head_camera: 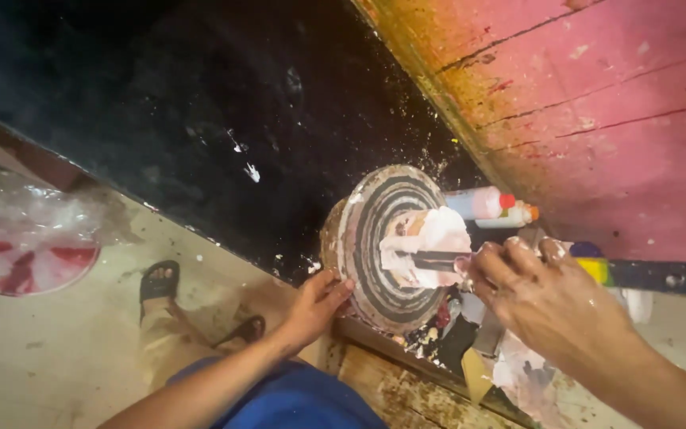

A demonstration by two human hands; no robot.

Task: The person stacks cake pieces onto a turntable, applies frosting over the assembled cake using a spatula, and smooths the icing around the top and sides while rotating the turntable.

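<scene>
Here, a round turntable [383, 246] with dark concentric rings is steadied at its lower left rim by the left hand [315, 306], whose fingers [335, 284] are curled against the edge. A white lump [430, 242] sits at the disc's centre, directly left of the right hand [545, 298]. The right fingers are closed on a dark flat tool [438, 258], its long axis horizontal, tip on the lump; two bottles [490, 208] lie just beyond the disc.

the lump [430, 238] sits on the round wheel [375, 262]. two bottles [490, 208] lie just right of it, the foot [159, 282] far left.
</scene>
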